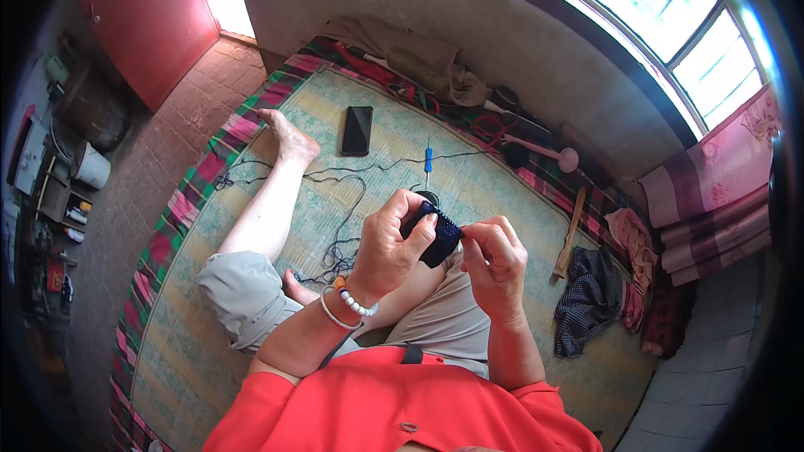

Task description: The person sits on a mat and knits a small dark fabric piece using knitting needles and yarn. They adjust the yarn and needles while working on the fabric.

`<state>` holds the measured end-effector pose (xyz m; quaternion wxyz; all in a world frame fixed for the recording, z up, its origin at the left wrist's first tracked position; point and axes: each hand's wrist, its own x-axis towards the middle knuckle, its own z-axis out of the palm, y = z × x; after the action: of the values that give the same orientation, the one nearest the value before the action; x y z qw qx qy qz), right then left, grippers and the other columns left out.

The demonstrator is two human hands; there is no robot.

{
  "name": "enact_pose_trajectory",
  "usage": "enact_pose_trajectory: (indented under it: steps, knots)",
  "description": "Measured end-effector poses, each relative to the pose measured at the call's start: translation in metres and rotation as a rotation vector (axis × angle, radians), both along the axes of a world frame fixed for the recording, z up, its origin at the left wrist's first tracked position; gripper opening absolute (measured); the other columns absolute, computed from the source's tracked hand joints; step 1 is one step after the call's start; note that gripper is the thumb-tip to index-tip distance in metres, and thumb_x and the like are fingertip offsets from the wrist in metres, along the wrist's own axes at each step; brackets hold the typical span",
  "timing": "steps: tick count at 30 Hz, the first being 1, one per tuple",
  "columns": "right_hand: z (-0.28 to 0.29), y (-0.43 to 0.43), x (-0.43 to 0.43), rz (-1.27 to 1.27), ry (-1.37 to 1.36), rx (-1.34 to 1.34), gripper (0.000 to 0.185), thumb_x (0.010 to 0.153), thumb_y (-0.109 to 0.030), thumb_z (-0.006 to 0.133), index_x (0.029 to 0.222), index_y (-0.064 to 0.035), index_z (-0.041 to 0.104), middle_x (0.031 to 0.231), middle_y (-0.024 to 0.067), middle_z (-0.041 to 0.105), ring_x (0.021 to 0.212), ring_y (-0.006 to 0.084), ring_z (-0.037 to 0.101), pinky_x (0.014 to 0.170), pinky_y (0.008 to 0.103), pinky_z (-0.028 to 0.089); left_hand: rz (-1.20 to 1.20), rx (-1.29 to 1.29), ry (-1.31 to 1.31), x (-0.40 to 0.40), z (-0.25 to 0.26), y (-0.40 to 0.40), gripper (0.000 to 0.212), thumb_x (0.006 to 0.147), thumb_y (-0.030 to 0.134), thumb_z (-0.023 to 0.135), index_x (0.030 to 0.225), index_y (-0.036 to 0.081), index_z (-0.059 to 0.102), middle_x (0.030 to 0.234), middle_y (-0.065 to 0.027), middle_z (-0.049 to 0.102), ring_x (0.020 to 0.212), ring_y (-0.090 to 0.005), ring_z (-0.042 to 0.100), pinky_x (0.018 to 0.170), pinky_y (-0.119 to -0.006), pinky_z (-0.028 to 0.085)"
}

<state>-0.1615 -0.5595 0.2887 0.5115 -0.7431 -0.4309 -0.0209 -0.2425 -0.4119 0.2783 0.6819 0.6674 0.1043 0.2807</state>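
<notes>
My left hand [392, 245] grips a small dark blue knitted or crocheted piece [443, 240] between thumb and fingers above my lap. At the piece's right edge, the thumb and forefinger of my right hand [496, 260] are pinched together; what they pinch is too small to tell. Dark yarn [342, 257] lies in loose loops on the mat to the left, and a strand runs up towards a dark ball of yarn [516, 155] at the mat's far edge. Beyond my hands lies a blue-handled tool with a thin metal shaft [428, 160], near a round dark object [429, 196] partly hidden by my left hand.
A smartphone [356, 131] lies on the patterned mat [207, 358]. To the right are a flat wooden stick [570, 232] and a checked cloth [587, 301]. A pink-handled massager or mallet [540, 149] and folded cloths [427, 66] line the wall side.
</notes>
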Motion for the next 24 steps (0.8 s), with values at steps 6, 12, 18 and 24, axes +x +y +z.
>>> enact_pose_trajectory:
  steps: [6,12,18,24]
  knots:
    - [0.0002,0.0001,-0.0002,0.003,0.002,0.008,0.009,0.083,0.009,0.052,0.088,0.0049,0.058,0.083,0.0070,0.053,0.056,0.0065,0.054,0.047,0.0186,0.044,0.017,0.022,-0.017,0.0009,-0.0016,-0.0003,0.012,0.086,0.010,0.059,0.089,0.000,0.053,0.073,-0.0046,0.059,0.067,-0.0064,0.054,0.061,-0.023,0.047]
    - [-0.0001,-0.0001,-0.0007,0.002,0.010,0.013,0.009,0.083,0.009,0.052,0.088,0.0049,0.058,0.083,0.0069,0.053,0.056,0.0066,0.054,0.047,0.0186,0.044,0.031,0.025,-0.035,0.0011,-0.0018,-0.0009,0.011,0.085,0.008,0.059,0.089,0.000,0.054,0.072,-0.0042,0.059,0.065,-0.0065,0.053,0.059,-0.024,0.046]
    - [-0.0015,0.0001,-0.0010,-0.004,0.008,0.010,0.008,0.083,0.009,0.053,0.088,0.0044,0.058,0.084,0.0066,0.053,0.056,0.0063,0.054,0.047,0.0184,0.045,0.073,0.142,-0.038,0.0002,0.0001,-0.0017,0.010,0.084,0.008,0.059,0.089,0.001,0.053,0.071,-0.0084,0.060,0.062,-0.0132,0.058,0.057,-0.027,0.047]
    - [0.0004,0.0034,-0.0068,-0.068,0.087,0.046,0.011,0.077,0.006,0.060,0.086,0.0002,0.060,0.077,0.0099,0.055,0.064,0.0188,0.055,0.055,0.0263,0.043,0.131,0.319,-0.080,0.0007,-0.0008,-0.0021,0.009,0.085,0.007,0.059,0.090,0.001,0.054,0.071,-0.0037,0.059,0.062,-0.0066,0.055,0.055,-0.022,0.045]
